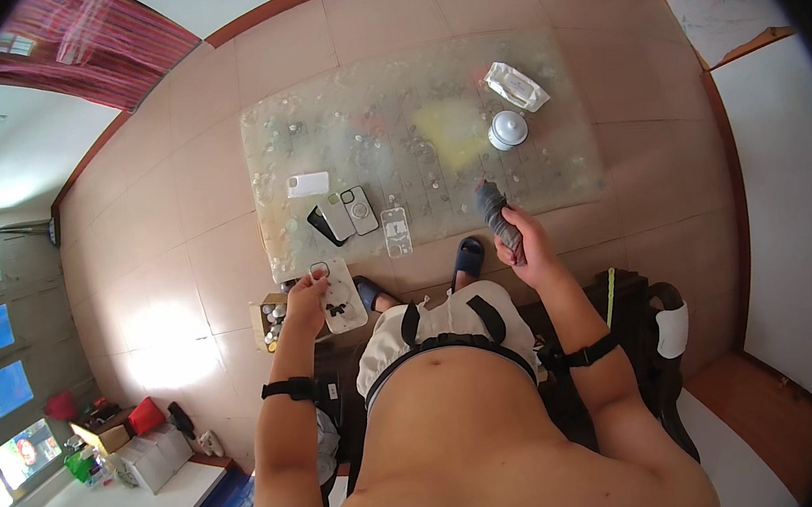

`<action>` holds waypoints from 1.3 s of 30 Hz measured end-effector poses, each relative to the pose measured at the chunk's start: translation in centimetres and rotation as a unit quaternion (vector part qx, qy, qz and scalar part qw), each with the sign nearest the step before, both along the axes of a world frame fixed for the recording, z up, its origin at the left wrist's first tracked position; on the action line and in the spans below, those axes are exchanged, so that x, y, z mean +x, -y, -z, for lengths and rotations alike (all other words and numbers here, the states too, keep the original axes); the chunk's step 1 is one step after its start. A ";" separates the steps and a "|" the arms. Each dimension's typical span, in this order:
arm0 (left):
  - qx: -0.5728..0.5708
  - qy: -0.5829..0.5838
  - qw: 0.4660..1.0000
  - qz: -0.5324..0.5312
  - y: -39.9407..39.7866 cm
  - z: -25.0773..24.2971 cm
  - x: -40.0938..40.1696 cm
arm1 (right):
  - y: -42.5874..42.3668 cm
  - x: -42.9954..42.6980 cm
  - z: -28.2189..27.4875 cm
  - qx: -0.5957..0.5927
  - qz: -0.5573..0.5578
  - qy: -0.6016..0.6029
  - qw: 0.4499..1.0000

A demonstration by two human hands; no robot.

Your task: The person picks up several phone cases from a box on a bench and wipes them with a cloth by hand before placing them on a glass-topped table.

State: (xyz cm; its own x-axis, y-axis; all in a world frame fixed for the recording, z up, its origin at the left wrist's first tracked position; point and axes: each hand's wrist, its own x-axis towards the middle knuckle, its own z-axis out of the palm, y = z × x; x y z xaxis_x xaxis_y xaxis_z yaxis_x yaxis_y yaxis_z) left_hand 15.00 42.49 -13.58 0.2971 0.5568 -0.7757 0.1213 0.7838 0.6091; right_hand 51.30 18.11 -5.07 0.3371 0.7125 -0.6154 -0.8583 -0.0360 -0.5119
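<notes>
Between the fingers of my left hand (307, 298) is the upper edge of a clear phone case (344, 307) with a dark figure near its lower part. My right hand (527, 245) grips a bunched grey striped cloth (494, 212), raised near the table's front edge. On the table (400, 74), under a translucent cover, lie a white phone case (307, 184), a light case (336, 216) overlapping a black one (323, 227), a case with a ring (360, 210) and a clear patterned case (397, 232).
A lidded white jar (508, 130) and a wipes packet (516, 86) stand at the table's right. An open cardboard box (260, 328) of bottles or cans is beside my left hand. Dark slippers (469, 254) are below the table's front edge.
</notes>
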 end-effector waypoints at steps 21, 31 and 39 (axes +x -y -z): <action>-0.008 -0.169 0.949 0.268 -9.1 9.4 5.9 | -2.0 -3.1 -2.4 -0.184 -0.020 0.160 0.970; 0.313 -0.351 0.724 0.505 -18.3 20.2 5.8 | 3.5 -10.8 2.1 -0.405 0.038 0.255 0.877; 0.004 -0.263 0.853 0.451 -16.8 20.3 -0.2 | 11.9 -20.2 5.6 -0.565 -0.172 0.411 0.695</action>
State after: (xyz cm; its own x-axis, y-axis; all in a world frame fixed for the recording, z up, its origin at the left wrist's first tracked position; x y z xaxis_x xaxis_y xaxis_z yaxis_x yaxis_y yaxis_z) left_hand 14.76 59.27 -33.92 0.2194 0.2927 -0.9307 0.9309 0.2229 0.2895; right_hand 31.08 6.25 -10.67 0.8351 0.0561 -0.5472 -0.1347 -0.9436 -0.3024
